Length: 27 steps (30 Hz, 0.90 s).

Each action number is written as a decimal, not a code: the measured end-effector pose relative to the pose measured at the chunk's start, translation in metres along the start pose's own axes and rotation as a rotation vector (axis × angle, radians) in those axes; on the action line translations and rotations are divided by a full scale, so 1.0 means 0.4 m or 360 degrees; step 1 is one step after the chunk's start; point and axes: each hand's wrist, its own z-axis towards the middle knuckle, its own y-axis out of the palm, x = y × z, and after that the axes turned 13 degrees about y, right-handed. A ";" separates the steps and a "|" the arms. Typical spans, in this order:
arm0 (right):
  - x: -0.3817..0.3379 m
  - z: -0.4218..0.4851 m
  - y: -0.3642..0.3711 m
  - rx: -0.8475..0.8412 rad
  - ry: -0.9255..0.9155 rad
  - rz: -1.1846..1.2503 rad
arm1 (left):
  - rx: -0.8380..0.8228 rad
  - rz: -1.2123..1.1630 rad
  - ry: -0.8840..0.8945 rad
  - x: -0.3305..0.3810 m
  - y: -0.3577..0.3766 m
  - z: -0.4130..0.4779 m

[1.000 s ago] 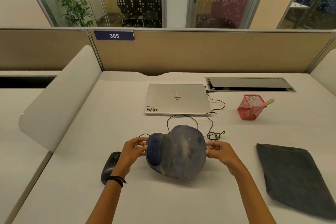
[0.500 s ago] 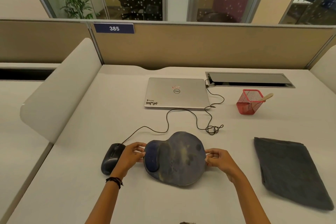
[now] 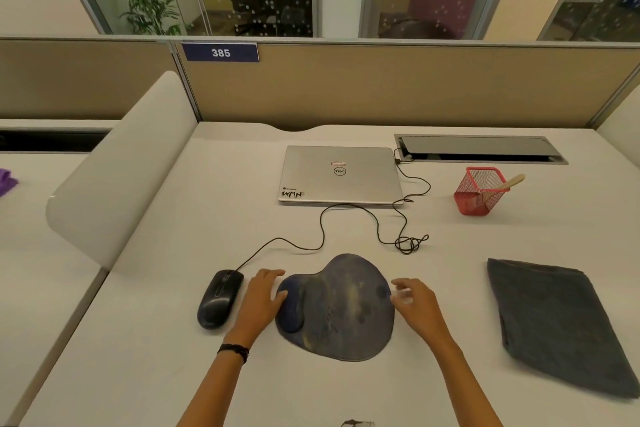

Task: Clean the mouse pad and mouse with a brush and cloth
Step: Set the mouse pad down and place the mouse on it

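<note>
A worn blue mouse pad [image 3: 343, 308] with a raised wrist rest lies flat on the white desk [image 3: 145, 340]. My left hand [image 3: 261, 298] rests at its left edge, thumb touching the wrist rest, fingers spread. My right hand [image 3: 414, 300] hovers at the pad's right edge, fingers apart, holding nothing. A black wired mouse [image 3: 219, 298] sits just left of my left hand. A dark grey cloth [image 3: 557, 326] lies folded on the right. A brush's wooden handle [image 3: 512, 182] sticks out of a red mesh cup [image 3: 479, 191].
A closed silver laptop [image 3: 341, 175] lies behind the pad, with the mouse cable [image 3: 322, 236] looping in front of it. A cable hatch [image 3: 478, 149] is set in the desk at the back right. Curved white dividers [image 3: 114, 177] bound the left side.
The mouse pad, held tilted up in both hands before, now lies flat on the desk. Both hands have loosened their grip; the right has come off the edge.
</note>
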 end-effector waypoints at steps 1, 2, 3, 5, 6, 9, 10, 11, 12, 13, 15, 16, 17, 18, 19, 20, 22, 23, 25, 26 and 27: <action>0.000 0.006 0.009 0.0023 -0.0125 -0.0010 | -0.0058 0.0041 0.0082 0.007 0.006 -0.001; -0.001 0.011 0.018 0.0019 -0.0237 -0.0061 | -0.0153 0.0069 0.0124 0.014 0.012 -0.002; 0.001 0.018 0.027 0.0000 -0.0325 -0.0148 | -0.0252 0.0101 0.0135 0.020 0.017 -0.005; 0.009 0.032 0.045 -0.0016 -0.0430 -0.0362 | -0.0357 0.0178 0.0135 0.023 0.025 -0.009; 0.013 0.037 0.052 0.0017 -0.0478 -0.0443 | -0.0357 0.0207 0.0142 0.023 0.028 -0.012; 0.027 0.045 0.067 0.0181 -0.0594 -0.0500 | -0.0319 0.0223 0.0166 0.022 0.031 -0.020; 0.035 0.046 0.069 0.0227 -0.0634 -0.0505 | -0.0312 0.0216 0.0163 0.021 0.033 -0.021; 0.043 0.048 0.072 0.0266 -0.0678 -0.0514 | -0.0308 0.0211 0.0154 0.020 0.033 -0.022; 0.049 0.049 0.075 0.0291 -0.0707 -0.0524 | -0.0303 0.0210 0.0150 0.018 0.034 -0.021; 0.054 0.050 0.078 0.0313 -0.0726 -0.0523 | -0.0298 0.0213 0.0155 0.016 0.034 -0.022; 0.057 0.050 0.081 0.0340 -0.0742 -0.0509 | -0.0272 0.0215 0.0172 0.008 0.032 -0.021; 0.057 0.051 0.082 0.0344 -0.0747 -0.0503 | -0.0229 0.0201 0.0195 0.003 0.032 -0.021; 0.056 0.051 0.082 0.0348 -0.0755 -0.0496 | -0.0153 0.0187 0.0229 -0.001 0.031 -0.021; 0.057 0.052 0.082 0.0348 -0.0760 -0.0490 | -0.0063 0.0180 0.0258 -0.003 0.027 -0.023; 0.057 0.052 0.082 0.0353 -0.0770 -0.0484 | 0.0028 0.0202 0.0273 -0.007 0.022 -0.024; 0.059 0.052 0.082 0.0354 -0.0773 -0.0478 | 0.0125 0.0259 0.0281 -0.014 0.017 -0.025; 0.061 0.054 0.082 0.0352 -0.0776 -0.0465 | 0.0314 0.0454 0.0261 -0.030 0.004 -0.028; 0.064 0.057 0.084 0.0349 -0.0778 -0.0463 | 0.0393 0.0516 0.0196 -0.035 -0.005 -0.031; 0.068 0.060 0.087 0.0350 -0.0783 -0.0458 | 0.0490 0.0533 0.0005 -0.046 -0.022 -0.042; 0.070 0.062 0.088 0.0352 -0.0786 -0.0451 | 0.0496 0.0522 -0.0098 -0.052 -0.031 -0.047; 0.071 0.064 0.089 0.0358 -0.0790 -0.0445 | 0.0478 0.0514 -0.0191 -0.061 -0.039 -0.053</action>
